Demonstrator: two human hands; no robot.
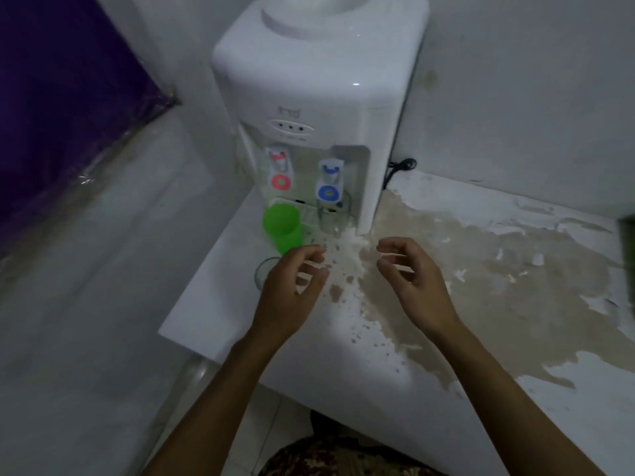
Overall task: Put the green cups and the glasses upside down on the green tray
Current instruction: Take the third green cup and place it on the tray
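Hands (pixel 347 280) empty, apparently above counter (pixel 446 355)

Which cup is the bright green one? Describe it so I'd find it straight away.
Start at the tall white water dispenser on the worn white counter. Below its red-marked tap stands the bright green plastic cup, mouth up, just beyond the left hand. It is opaque and vivid; the drinking glasses nearby are clear.

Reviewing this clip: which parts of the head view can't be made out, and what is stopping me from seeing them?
- Clear glass by the counter edge: mostly hidden behind the left hand.
- Glass under the blue tap: transparent and blurred, outline unclear.
- Green object at the right edge: cut off by the frame; tray or not, cannot tell.
- Green cup: contents not visible.
- Dispenser top: cropped.
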